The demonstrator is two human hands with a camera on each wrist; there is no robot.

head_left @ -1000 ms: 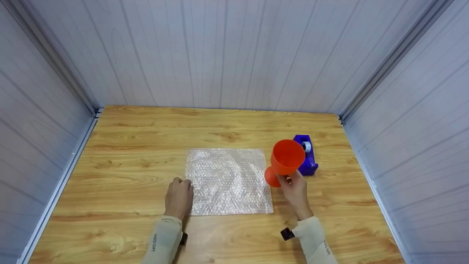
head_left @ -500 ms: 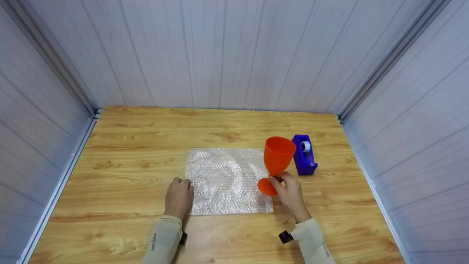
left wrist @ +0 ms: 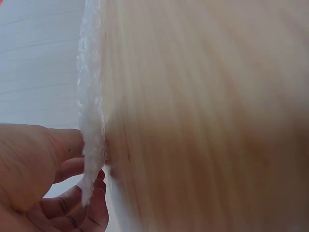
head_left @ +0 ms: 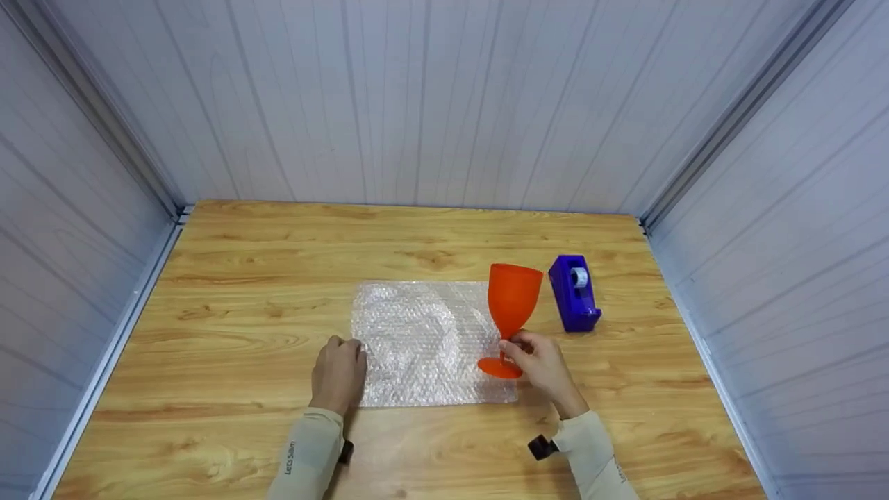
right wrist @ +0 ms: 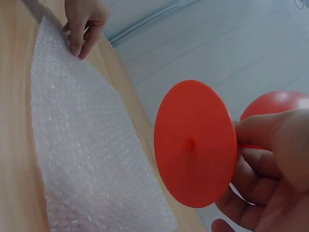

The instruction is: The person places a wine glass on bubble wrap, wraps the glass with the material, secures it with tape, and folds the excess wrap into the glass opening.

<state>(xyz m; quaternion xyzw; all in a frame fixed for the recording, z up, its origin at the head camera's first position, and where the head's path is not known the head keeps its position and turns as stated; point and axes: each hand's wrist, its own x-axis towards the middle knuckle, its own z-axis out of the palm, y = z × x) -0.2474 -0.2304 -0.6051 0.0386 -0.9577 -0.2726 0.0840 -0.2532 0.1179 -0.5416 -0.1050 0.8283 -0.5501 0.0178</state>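
Note:
An orange goblet (head_left: 512,298) stands nearly upright in my right hand (head_left: 545,364), which pinches its stem between thumb and fingers. Its round foot (right wrist: 193,145) faces the camera in the right wrist view, over the right part of a bubble wrap sheet (head_left: 424,347); whether the foot touches the sheet I cannot tell. My left hand (head_left: 338,375) holds the sheet's left edge, with curled fingers and thumb at the border. In the left wrist view, the edge of the bubble wrap (left wrist: 91,96) hides the thumb tip and part of the fingers.
A purple tape dispenser (head_left: 575,292) with a roll of tape stands to the right of the goblet. Everything is on a wooden table (head_left: 243,278). Pale panel walls (head_left: 417,104) rise at the back and both sides.
My right hand has carried the goblet leftward from beside the tape dispenser to over the bubble wrap. The cup has gone from tilted toward the camera to more upright. My left hand has stayed put.

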